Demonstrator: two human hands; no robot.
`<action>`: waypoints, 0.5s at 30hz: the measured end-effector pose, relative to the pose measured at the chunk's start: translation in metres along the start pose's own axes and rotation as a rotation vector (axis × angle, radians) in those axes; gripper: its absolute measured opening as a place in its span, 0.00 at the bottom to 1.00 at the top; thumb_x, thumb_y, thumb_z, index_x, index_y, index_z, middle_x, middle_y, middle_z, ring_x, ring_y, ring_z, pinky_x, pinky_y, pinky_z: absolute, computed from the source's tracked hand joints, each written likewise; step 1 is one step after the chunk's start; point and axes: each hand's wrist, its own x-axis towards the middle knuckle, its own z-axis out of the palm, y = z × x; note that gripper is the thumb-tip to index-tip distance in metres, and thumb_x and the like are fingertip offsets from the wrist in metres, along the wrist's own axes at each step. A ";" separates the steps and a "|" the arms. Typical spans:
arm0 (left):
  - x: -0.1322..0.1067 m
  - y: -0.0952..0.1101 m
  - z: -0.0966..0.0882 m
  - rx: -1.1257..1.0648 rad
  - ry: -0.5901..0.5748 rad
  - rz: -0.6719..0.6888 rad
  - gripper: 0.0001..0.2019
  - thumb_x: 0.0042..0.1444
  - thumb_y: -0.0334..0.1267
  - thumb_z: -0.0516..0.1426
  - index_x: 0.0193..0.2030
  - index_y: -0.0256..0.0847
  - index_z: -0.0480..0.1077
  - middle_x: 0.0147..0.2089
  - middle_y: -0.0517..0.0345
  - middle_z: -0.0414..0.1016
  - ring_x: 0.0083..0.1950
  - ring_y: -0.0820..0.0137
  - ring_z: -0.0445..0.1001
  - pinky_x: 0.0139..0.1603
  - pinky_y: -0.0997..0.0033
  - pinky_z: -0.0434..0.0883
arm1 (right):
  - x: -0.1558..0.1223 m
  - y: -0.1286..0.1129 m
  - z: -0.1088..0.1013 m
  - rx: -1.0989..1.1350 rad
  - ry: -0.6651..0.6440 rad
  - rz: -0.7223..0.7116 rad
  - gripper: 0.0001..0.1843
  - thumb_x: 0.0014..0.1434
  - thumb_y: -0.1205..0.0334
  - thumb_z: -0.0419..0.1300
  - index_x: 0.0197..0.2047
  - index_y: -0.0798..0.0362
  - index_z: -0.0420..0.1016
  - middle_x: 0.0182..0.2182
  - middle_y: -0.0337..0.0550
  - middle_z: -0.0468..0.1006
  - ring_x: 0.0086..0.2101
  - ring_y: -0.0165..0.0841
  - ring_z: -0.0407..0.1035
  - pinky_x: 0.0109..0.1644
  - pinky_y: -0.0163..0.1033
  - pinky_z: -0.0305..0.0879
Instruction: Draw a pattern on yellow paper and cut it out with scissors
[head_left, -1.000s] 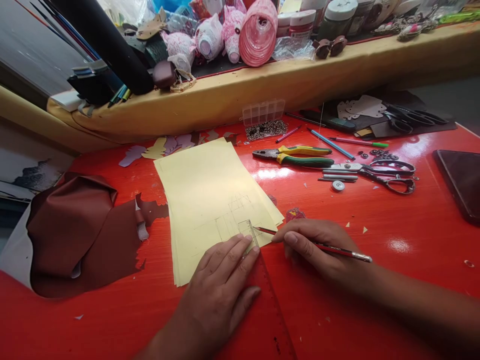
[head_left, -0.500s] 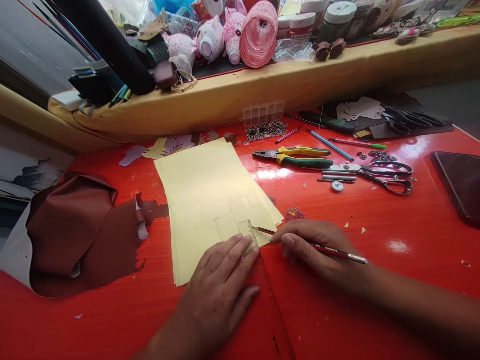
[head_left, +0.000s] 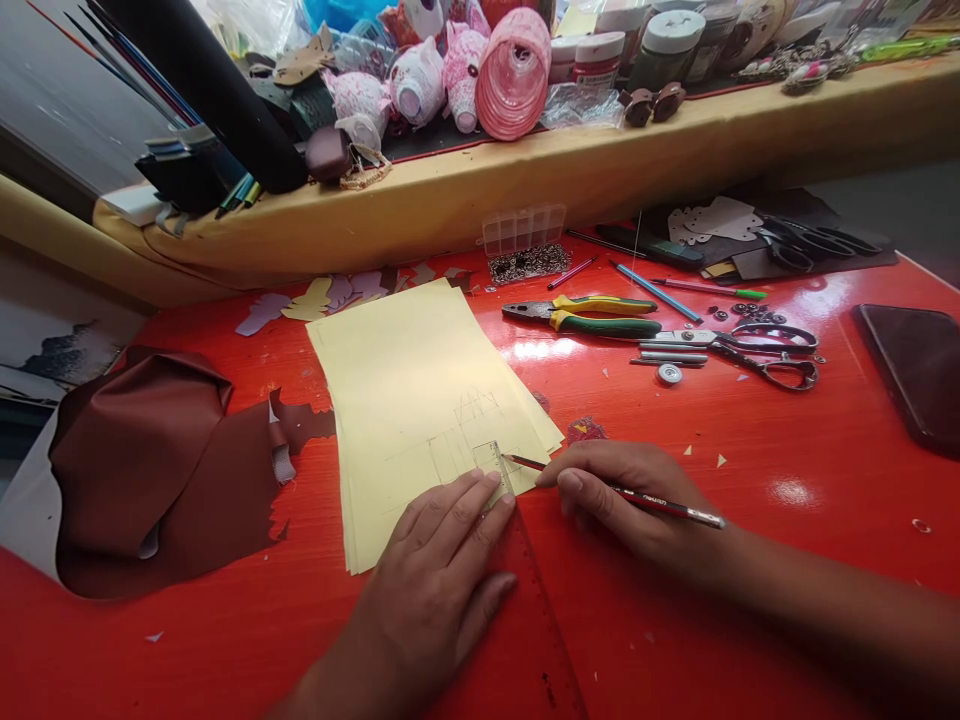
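A stack of pale yellow paper (head_left: 409, 390) lies on the red table (head_left: 750, 440), with faint pencil lines drawn near its lower right corner. My left hand (head_left: 439, 575) lies flat with fingers stretched out, pressing a clear ruler (head_left: 525, 570) onto the paper's corner. My right hand (head_left: 626, 495) pinches a red pencil (head_left: 652, 503), whose tip touches the paper right at the ruler's far end.
Brown leather (head_left: 150, 470) lies at the left. Green-yellow pliers (head_left: 592, 315), scissors (head_left: 757, 350), pens and small metal parts sit at the back right, a dark phone (head_left: 911, 370) at the right edge. A clear bead box (head_left: 525, 230) stands below a cluttered yellow shelf (head_left: 525, 180).
The hands, the ruler and the pencil hold almost the same places; only the view has shifted slightly.
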 end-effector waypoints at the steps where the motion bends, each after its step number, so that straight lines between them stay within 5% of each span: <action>1: 0.000 0.000 0.000 0.002 -0.001 0.003 0.25 0.75 0.37 0.54 0.75 0.34 0.64 0.73 0.43 0.71 0.73 0.53 0.69 0.71 0.51 0.69 | 0.000 0.000 0.000 0.002 0.000 0.000 0.17 0.78 0.56 0.55 0.40 0.52 0.81 0.28 0.39 0.79 0.30 0.33 0.73 0.36 0.36 0.68; 15: 0.002 0.000 -0.001 0.015 0.001 0.006 0.23 0.76 0.38 0.53 0.74 0.35 0.65 0.73 0.45 0.71 0.73 0.54 0.69 0.71 0.53 0.68 | 0.001 0.001 -0.001 -0.008 -0.013 0.006 0.21 0.79 0.49 0.54 0.39 0.51 0.80 0.28 0.40 0.80 0.30 0.34 0.73 0.35 0.37 0.69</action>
